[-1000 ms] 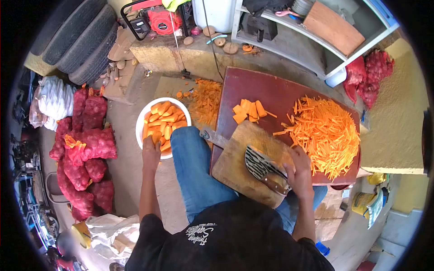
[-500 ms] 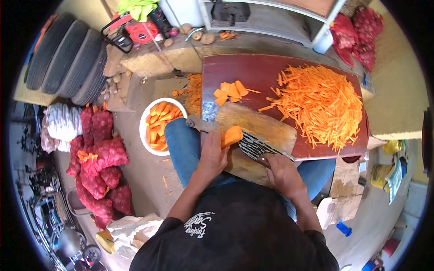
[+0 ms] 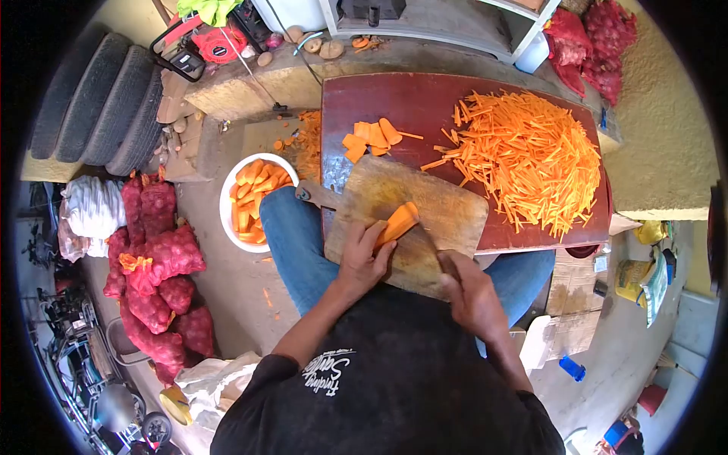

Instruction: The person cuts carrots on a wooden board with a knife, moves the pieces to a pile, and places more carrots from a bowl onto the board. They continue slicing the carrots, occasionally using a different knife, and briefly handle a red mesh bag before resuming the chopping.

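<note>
My left hand (image 3: 364, 258) is closed around a peeled carrot (image 3: 400, 221), pressing it down on the wooden cutting board (image 3: 447, 201). In my right hand (image 3: 476, 292) is the handle of a knife (image 3: 431, 241); its blade is edge-on, close by the right end of the carrot. The board lies tilted across my lap and the edge of a dark red table (image 3: 425, 87). On that table sit a few flat carrot slices (image 3: 371, 138) and a large heap of carrot sticks (image 3: 531, 163).
Left of my knee stands a white basin (image 3: 225, 205) of peeled carrots. Red mesh sacks (image 3: 163, 262) fill the floor further left, below stacked tires (image 3: 98, 98). A low concrete ledge (image 3: 250, 85) runs behind the table. Flattened cardboard (image 3: 572, 296) lies at right.
The knife has turned from its patterned flat side showing to edge-on. My left hand has brought the carrot down onto the board. The whole view has shifted slightly.
</note>
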Demonstrator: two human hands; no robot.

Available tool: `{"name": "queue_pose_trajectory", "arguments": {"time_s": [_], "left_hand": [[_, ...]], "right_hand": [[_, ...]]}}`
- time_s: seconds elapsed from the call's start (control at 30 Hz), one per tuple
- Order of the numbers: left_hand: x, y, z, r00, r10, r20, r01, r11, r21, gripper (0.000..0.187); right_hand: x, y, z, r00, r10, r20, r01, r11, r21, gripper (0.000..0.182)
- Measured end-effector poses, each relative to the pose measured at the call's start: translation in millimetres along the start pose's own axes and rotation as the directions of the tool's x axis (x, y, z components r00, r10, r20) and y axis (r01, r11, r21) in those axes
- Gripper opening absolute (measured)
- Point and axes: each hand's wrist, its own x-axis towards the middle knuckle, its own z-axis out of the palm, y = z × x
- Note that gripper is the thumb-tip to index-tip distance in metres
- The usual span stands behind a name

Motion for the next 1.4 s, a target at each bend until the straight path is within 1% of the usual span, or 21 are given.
{"name": "queue_pose_trajectory", "arguments": {"time_s": [0.1,0.13,0.2,0.33,0.43,0.53,0.57,0.63,0.73,0.83,0.93,1.03,1.17,1.27,1.4], "left_hand": [[1.9,-0.5,0.2,1.000,0.013,-0.025,-0.014,1.000,-0.009,0.047],[3.4,1.3,-2.3,0.999,0.023,-0.024,-0.023,1.000,-0.001,0.046],[3.8,1.9,-5.5,0.999,0.033,-0.041,-0.033,0.999,-0.004,0.044],[1.1,-0.2,-3.9,0.997,0.025,-0.077,-0.027,0.999,-0.028,0.036],[1.6,-0.2,-3.4,0.997,0.024,-0.078,-0.025,1.000,-0.017,0.030],[2.8,0.0,-3.8,0.997,0.018,-0.077,-0.020,1.000,-0.020,0.027],[2.4,-0.4,-3.5,0.997,0.014,-0.076,-0.016,1.000,-0.026,0.026],[1.5,-1.9,-2.7,0.996,0.000,-0.084,-0.002,1.000,-0.022,0.026],[1.6,-4.9,-2.4,0.994,0.011,-0.106,-0.010,1.000,0.005,0.025],[1.6,-6.7,-1.8,0.992,0.015,-0.128,-0.010,0.999,0.034,0.024],[2.7,-9.3,-2.0,0.988,0.008,-0.152,-0.004,1.000,0.027,0.024],[3.3,-10.1,-1.1,0.986,-0.005,-0.164,0.008,1.000,0.013,0.024],[1.9,-10.4,-0.6,0.984,-0.016,-0.180,0.019,1.000,0.017,0.024],[-0.7,-10.3,-1.7,0.979,0.027,-0.202,-0.020,0.999,0.037,0.026],[-3.4,-7.6,-8.1,0.981,0.037,-0.191,-0.037,0.999,0.005,0.028]], "right_hand": [[9.1,-2.0,11.8,0.995,-0.008,0.100,0.016,0.997,-0.079,0.040],[11.2,-2.1,14.2,0.994,-0.008,0.106,0.014,0.998,-0.059,0.043],[13.2,-3.7,14.8,0.993,-0.013,0.120,0.019,0.998,-0.054,0.043],[10.9,-0.8,17.7,0.993,-0.046,0.107,0.051,0.997,-0.049,0.044],[9.2,-2.1,24.8,0.990,0.052,0.131,-0.042,0.996,-0.081,0.045],[11.3,-0.7,39.6,0.995,-0.059,0.079,0.070,0.986,-0.152,0.048],[11.9,-2.4,40.8,0.994,-0.031,0.105,0.049,0.984,-0.172,0.048],[13.9,-7.1,42.2,0.988,0.028,0.152,0.005,0.977,-0.215,0.048],[21.4,-9.0,43.8,0.988,0.049,0.148,-0.018,0.979,-0.201,0.043],[33.2,-11.2,43.0,0.969,0.113,0.219,-0.063,0.973,-0.224,0.038],[40.9,-13.2,43.4,0.976,0.080,0.204,-0.038,0.979,-0.199,0.037],[51.4,-14.9,47.6,0.975,0.022,0.222,0.031,0.972,-0.233,0.038],[55.1,-16.4,48.8,0.972,0.024,0.233,0.037,0.967,-0.252,0.040],[55.0,-13.8,50.0,0.974,0.016,0.227,0.049,0.960,-0.276,0.041],[58.3,-19.3,46.6,0.968,0.049,0.247,0.029,0.953,-0.302,0.040]]}}
